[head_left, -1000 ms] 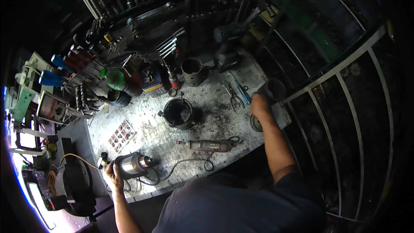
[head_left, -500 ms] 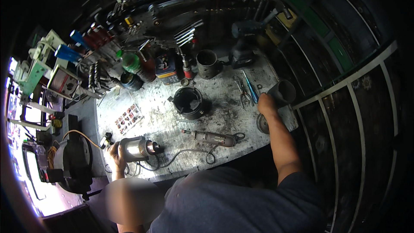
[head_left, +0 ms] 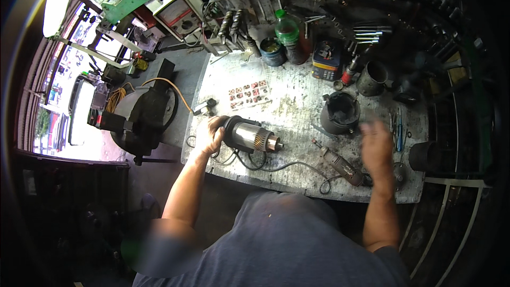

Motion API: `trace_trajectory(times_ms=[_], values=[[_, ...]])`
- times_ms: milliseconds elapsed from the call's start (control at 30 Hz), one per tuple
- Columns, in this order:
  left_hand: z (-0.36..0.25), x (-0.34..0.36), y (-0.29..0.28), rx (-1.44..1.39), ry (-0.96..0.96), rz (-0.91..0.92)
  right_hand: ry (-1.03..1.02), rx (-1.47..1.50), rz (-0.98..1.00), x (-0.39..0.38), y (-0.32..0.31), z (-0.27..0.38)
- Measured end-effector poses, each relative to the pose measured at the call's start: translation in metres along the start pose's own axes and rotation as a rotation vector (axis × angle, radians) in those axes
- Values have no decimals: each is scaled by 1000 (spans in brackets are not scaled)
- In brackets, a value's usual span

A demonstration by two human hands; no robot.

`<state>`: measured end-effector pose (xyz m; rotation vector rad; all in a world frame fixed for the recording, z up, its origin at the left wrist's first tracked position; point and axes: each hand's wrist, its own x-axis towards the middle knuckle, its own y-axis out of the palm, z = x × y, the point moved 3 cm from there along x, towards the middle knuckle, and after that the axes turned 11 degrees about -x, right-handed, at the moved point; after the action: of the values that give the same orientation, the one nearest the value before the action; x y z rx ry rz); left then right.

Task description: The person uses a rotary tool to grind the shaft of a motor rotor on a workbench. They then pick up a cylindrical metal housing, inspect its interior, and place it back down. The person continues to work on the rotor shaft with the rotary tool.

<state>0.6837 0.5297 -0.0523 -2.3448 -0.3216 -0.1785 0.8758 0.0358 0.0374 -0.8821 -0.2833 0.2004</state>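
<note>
My left hand [head_left: 210, 135] is closed around the dark end of a motor armature [head_left: 249, 136], a shiny metal cylinder with slanted copper windings and a copper-coloured commutator pointing right. It lies low over the bench's near left part. My right hand [head_left: 377, 146], smeared by motion, hovers over the right half, and its fingers cannot be read. Left of that hand stands a black cylindrical housing [head_left: 340, 117]. A grey rotary tool [head_left: 342, 166] with a cord lies nearer me. Beyond the hand are a blue screwdriver [head_left: 399, 133] and a dark hollow cylinder [head_left: 422, 157].
A sheet of small reddish parts [head_left: 248, 94] lies on the worn bench [head_left: 292, 103]. Along the back stand a green bottle [head_left: 287, 33], a dark blue box [head_left: 326, 59] and a metal cup [head_left: 372, 78]. A round dark machine [head_left: 154, 109] stands left of the bench.
The view has turned left, shifting the bench rightward in the picture. My right hand has come away from the hollow cylinder at the right and moved inward. My left hand still grips the armature.
</note>
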Motion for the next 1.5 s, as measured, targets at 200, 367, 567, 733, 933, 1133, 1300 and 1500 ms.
trace_trajectory(times_ms=[200, 367, 567, 733, 933, 1133, 1300, 1500], values=[[9, -4, 1, 7, -21, -51, -433, 83, 458, -11, 126, 136], [2, -2, -1, 9, -81, -51, -661, -127, 356, -3, 188, 161], [-6, -2, 0, -69, -83, -124, -646, -128, 312, 3, 201, 168], [-5, -3, 1, -44, -101, -127, -614, -191, 352, 3, 197, 173], [-8, -2, 0, -28, -73, -142, -632, -177, 382, 6, 198, 172], [-6, -1, 1, -43, -96, -120, -393, -42, 528, 11, 213, 163], [-4, -2, 3, -49, -112, -145, -371, -89, 451, 12, 211, 165], [-9, -3, 2, -33, -103, -156, -392, -90, 499, 12, 203, 169]])
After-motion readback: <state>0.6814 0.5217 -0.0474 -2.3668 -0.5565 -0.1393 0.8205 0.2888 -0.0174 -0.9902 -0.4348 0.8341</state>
